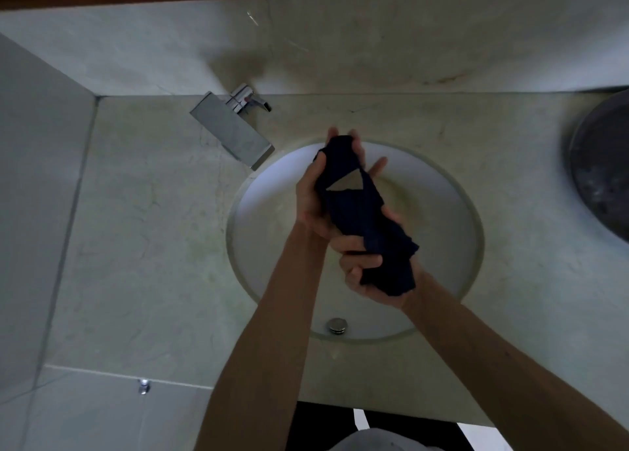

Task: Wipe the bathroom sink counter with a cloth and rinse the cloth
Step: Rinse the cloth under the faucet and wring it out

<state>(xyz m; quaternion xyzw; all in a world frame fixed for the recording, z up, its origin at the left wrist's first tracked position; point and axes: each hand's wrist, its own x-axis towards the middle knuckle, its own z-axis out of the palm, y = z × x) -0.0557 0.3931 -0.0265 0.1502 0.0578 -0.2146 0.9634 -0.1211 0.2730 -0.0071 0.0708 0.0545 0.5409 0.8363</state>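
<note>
**Dark cloth over a pale sink**

A very dark navy, almost black cloth (366, 219) with a faint ribbed pattern sits at the centre of the frame. Behind it is a white round sink (272, 219) set in a pale grey-green marbled table (153, 246) with faint veins. A shiny silver tap (233, 130) is at upper left, a silver drain plug (337, 325) lower centre, and a dark grey round object (602, 168) at the right edge.

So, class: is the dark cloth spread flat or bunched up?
Bunched up. The dark cloth is gathered into a long roll over the sink basin, gripped by the left hand and right hand.
</note>
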